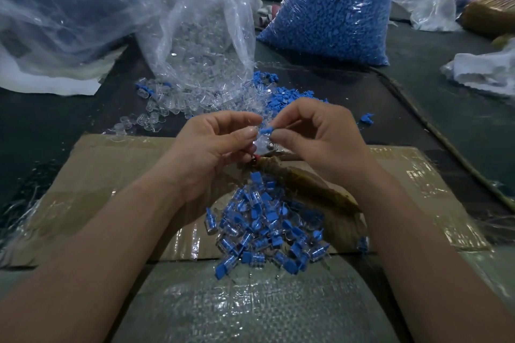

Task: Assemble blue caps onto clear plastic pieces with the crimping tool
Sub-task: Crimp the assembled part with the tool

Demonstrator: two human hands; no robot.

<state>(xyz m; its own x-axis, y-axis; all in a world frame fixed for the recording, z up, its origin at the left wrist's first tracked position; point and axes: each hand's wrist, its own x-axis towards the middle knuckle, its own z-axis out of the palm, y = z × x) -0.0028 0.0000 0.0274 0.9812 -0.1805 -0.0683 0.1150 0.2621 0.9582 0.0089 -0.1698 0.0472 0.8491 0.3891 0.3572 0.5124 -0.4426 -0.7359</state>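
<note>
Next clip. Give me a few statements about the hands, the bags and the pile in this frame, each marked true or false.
1. The right hand pinches a blue cap. True.
2. The left hand lies flat on the cardboard. False: it is raised, pinching a clear piece next to the blue cap.
3. The bag of blue caps stands to the right of the bag of clear pieces. True.
4. The pile of finished pieces sits inside a bag. False: it lies loose on the cardboard, between the forearms.
</note>
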